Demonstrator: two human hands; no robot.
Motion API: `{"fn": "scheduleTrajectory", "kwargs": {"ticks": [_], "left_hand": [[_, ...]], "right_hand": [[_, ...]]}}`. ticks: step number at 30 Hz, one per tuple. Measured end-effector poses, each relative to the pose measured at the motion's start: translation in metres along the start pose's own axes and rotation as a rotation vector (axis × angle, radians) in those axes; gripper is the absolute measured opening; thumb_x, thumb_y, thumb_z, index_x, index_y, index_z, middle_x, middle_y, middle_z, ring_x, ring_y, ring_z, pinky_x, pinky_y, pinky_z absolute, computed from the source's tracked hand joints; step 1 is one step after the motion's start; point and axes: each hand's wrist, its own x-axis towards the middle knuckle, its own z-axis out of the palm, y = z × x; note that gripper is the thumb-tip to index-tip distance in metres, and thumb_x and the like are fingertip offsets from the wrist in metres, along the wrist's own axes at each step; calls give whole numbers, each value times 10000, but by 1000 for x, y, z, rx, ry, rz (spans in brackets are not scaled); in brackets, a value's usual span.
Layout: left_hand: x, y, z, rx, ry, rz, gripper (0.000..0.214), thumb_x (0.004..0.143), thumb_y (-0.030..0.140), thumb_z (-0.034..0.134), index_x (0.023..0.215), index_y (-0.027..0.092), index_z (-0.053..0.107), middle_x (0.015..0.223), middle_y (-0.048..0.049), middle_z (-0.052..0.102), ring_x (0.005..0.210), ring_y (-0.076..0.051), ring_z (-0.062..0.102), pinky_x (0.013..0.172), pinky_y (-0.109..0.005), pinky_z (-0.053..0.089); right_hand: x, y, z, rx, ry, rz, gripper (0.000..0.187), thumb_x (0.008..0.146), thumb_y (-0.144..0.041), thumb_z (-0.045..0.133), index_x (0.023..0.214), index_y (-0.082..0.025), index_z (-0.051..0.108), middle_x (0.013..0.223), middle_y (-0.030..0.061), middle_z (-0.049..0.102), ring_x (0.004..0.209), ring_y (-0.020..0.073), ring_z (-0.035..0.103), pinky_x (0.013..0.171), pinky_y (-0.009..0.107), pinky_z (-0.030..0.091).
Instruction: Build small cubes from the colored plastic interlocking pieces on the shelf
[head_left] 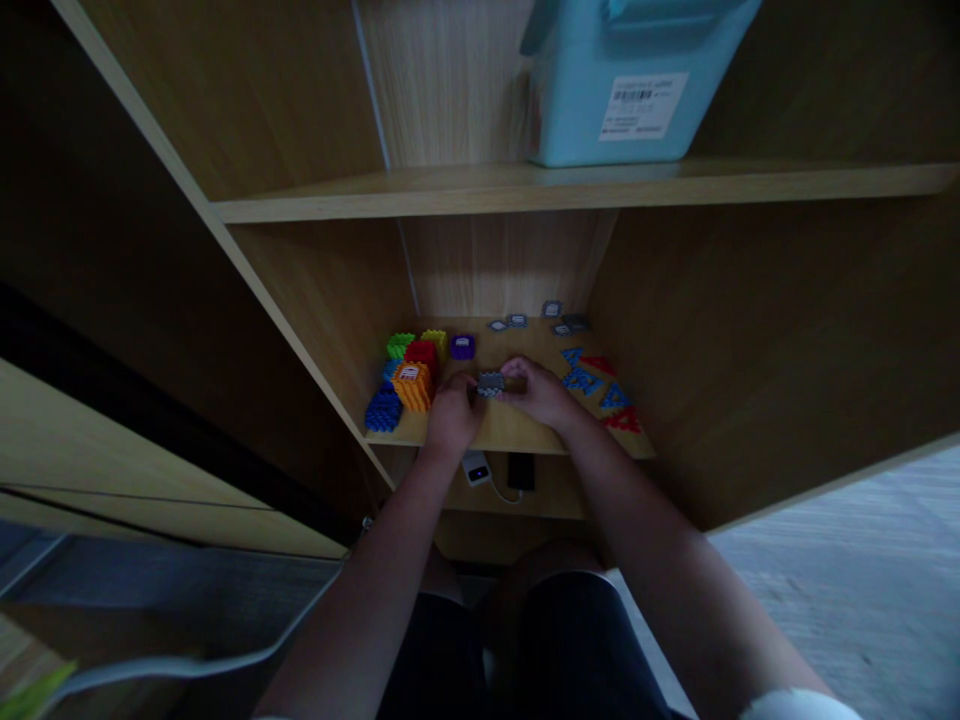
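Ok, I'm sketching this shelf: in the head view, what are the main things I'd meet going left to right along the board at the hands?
Dark blue stack, orange stack, left hand, gray piece, right hand, middle blue cluster, front red piece.

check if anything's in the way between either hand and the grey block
Nothing visible is: the grey block sits right at the fingertips of the left hand and the right hand. The orange block stands beside the left hand, on its outer side, not between.
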Motion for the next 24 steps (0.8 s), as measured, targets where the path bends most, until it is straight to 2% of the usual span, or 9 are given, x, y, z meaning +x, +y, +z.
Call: {"fn": "scheduleTrajectory", "kwargs": {"ticks": [11,24], "left_hand": [[1,5,-4,-2,-20,-28,282,901,39,607,1122,201,674,1114,-105,781,1078,-270,734,1003,-388,571],[1,3,-2,-18,-9,-22,275,919,49,590,1135,196,675,1143,-112,774,1127,-271,724,1036,-390,565]], "right_hand": [[1,-1,0,-56,7,-9,367,763,-315,857,1072,-291,661,1133,21,765,1086,243,723,1038,448,557],[4,3,1,-112,-16,-63,358,804,-280,832,1119,-278,663,1162,37,769,1133,248,727,1050,447,551]]}}
